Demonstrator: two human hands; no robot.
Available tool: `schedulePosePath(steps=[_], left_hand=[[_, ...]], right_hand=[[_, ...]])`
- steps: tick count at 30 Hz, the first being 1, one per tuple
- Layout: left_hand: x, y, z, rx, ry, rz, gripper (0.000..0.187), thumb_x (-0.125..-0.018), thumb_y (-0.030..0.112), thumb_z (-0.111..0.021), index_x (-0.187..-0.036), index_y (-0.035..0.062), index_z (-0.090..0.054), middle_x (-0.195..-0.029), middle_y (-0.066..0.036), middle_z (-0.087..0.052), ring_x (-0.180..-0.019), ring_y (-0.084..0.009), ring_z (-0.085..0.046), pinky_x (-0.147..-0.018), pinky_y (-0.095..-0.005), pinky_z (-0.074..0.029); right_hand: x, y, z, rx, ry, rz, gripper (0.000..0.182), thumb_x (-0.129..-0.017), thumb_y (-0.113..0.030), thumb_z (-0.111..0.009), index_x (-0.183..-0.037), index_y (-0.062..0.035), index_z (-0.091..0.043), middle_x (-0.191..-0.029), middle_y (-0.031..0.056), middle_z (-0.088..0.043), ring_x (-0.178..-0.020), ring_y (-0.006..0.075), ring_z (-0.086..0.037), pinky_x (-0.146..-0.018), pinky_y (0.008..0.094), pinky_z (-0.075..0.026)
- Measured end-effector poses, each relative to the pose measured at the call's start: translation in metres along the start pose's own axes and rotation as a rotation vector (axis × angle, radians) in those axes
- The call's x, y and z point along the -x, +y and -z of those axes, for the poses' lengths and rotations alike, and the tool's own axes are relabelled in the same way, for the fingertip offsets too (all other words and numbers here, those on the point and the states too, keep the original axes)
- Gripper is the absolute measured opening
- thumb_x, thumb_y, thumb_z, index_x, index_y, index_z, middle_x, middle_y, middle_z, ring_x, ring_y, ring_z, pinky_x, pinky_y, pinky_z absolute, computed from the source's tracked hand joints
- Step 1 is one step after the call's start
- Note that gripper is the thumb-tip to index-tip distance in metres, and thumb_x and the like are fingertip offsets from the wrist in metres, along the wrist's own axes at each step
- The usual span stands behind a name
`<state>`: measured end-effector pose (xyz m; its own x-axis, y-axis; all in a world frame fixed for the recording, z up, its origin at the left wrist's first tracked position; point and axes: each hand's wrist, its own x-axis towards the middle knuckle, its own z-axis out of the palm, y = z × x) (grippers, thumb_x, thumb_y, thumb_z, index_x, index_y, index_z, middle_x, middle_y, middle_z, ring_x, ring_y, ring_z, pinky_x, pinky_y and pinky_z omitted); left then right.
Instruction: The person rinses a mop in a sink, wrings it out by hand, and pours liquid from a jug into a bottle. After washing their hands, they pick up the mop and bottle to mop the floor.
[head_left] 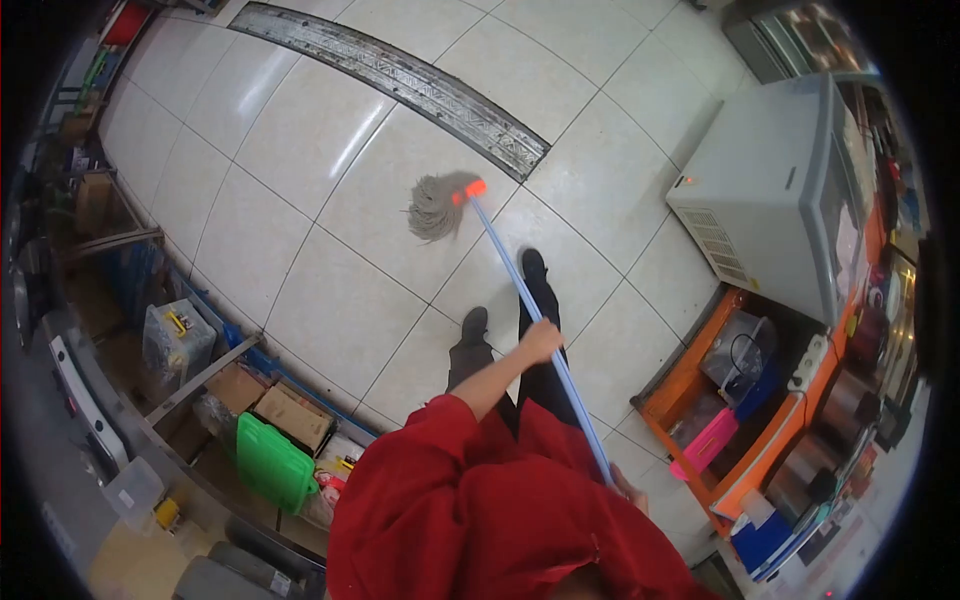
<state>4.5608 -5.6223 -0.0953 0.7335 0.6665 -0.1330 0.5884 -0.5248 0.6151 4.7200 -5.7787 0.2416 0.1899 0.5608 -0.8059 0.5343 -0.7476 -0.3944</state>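
A mop point(504, 252) with a pale blue handle, an orange-red socket and a grey string head point(433, 208) slants across my view. Its strings lie on the tiled floor, just short of a metal drain strip point(400, 82). Midway down the handle, my left hand point(543, 341) has its fingers wrapped round the shaft. Closer to my body, my right hand point(628, 490) is at the upper part of the handle, closed on it and partly hidden by the red clothing. Two dark shoes point(534, 264) stand beside the handle.
To the right are a white chest freezer point(755, 185) and an orange shelf unit point(690, 385) holding a pink item and a power strip. Shelving on the left carries a green plastic lid point(274, 463), cardboard boxes point(293, 416) and a clear bin point(180, 342).
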Motion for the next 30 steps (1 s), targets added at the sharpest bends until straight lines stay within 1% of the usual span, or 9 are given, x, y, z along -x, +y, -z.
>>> schedulePosePath(steps=[4,6,8,12,14,19,24,26,30], left_hand=[[-0.06,-0.161,0.037,-0.045,0.013,0.309,0.009,-0.061,0.014,-0.056,-0.06,0.0071,-0.062,-0.066,-0.016,-0.056,-0.078,-0.0306,-0.054,-0.065,-0.0384,-0.045],[-0.068,-0.241,0.081,-0.321,0.167,0.326,0.006,-0.061,0.011,-0.055,-0.062,0.0104,-0.061,-0.069,-0.01,-0.057,-0.082,-0.0261,-0.054,-0.085,-0.0412,-0.038],[-0.084,-0.314,0.106,-0.415,0.152,0.498,0.007,-0.063,0.011,-0.054,-0.06,0.0124,-0.06,-0.07,-0.006,-0.057,-0.084,-0.0234,-0.052,-0.094,-0.0458,-0.029],[-0.111,-0.325,0.122,-0.269,0.175,0.528,0.01,-0.066,0.011,-0.051,-0.06,0.0143,-0.058,-0.067,-0.003,-0.054,-0.086,-0.022,-0.049,-0.096,-0.0532,-0.023],[-0.131,-0.281,0.11,-0.093,0.251,0.519,0.01,-0.066,0.012,-0.05,-0.061,0.0148,-0.057,-0.067,-0.003,-0.052,-0.086,-0.0222,-0.048,-0.096,-0.0572,-0.019],[-0.15,-0.161,0.113,0.143,0.315,0.494,0.007,-0.063,0.009,-0.05,-0.06,0.012,-0.055,-0.065,-0.004,-0.047,-0.082,-0.0239,-0.047,-0.096,-0.0608,-0.013],[-0.173,-0.28,0.125,-0.056,0.393,0.564,0.007,-0.059,0.008,-0.054,-0.063,0.0123,-0.058,-0.068,-0.004,-0.051,-0.084,-0.0261,-0.047,-0.096,-0.061,-0.012],[-0.165,-0.359,0.144,-0.116,0.326,0.635,0.009,-0.06,0.008,-0.053,-0.065,0.0129,-0.058,-0.069,-0.004,-0.053,-0.086,-0.0265,-0.046,-0.096,-0.0611,-0.011],[-0.13,-0.433,0.201,-0.283,0.405,0.705,0.007,-0.062,0.011,-0.052,-0.061,0.015,-0.058,-0.066,-0.002,-0.053,-0.081,-0.0225,-0.049,-0.095,-0.0606,-0.013]], right_hand=[[-0.132,-0.12,0.003,0.133,-0.115,0.277,0.034,-0.083,-0.01,-0.046,-0.116,-0.0013,-0.045,-0.104,0.0203,-0.055,-0.096,0.0238,-0.055,-0.082,0.0268,-0.039],[-0.212,-0.147,-0.024,0.181,-0.025,0.681,0.038,-0.084,-0.015,-0.048,-0.119,-0.0022,-0.043,-0.083,0.0157,-0.061,-0.072,0.0112,-0.054,-0.063,0.0271,-0.043],[-0.264,-0.193,-0.039,0.05,-0.185,0.468,0.039,-0.084,-0.017,-0.048,-0.12,-0.0025,-0.041,-0.079,0.0174,-0.06,-0.065,0.0127,-0.052,-0.059,0.03,-0.042],[-0.3,-0.22,-0.008,0.061,-0.164,0.536,0.04,-0.084,-0.018,-0.047,-0.121,-0.0036,-0.04,-0.073,0.0176,-0.056,-0.061,0.0115,-0.045,-0.057,0.0268,-0.04],[-0.282,-0.225,0.049,0.176,-0.261,0.318,0.042,-0.081,-0.011,-0.05,-0.121,-0.0055,-0.041,-0.098,0.0224,-0.055,-0.087,0.0261,-0.057,-0.074,0.0296,-0.042],[-0.246,-0.179,0.145,0.078,-0.396,0.086,0.041,-0.078,-0.008,-0.055,-0.117,-0.0064,-0.046,-0.092,0.0244,-0.056,-0.083,0.0187,-0.058,-0.07,0.0269,-0.043],[-0.332,-0.286,0.12,0.285,-0.172,0.352,0.032,-0.079,-0.014,-0.057,-0.108,-0.0021,-0.054,-0.065,0.0054,-0.058,-0.057,0.011,-0.053,-0.055,0.0252,-0.044],[-0.361,-0.335,0.087,0.086,-0.194,0.111,0.032,-0.081,-0.015,-0.055,-0.108,0.0002,-0.053,-0.058,0.0011,-0.053,-0.05,0.0064,-0.046,-0.048,0.0218,-0.039],[-0.375,-0.371,0.031,-0.032,-0.243,0.293,0.032,-0.082,-0.015,-0.054,-0.11,-0.0014,-0.052,-0.062,0.0029,-0.055,-0.052,0.004,-0.043,-0.046,0.0198,-0.036]])
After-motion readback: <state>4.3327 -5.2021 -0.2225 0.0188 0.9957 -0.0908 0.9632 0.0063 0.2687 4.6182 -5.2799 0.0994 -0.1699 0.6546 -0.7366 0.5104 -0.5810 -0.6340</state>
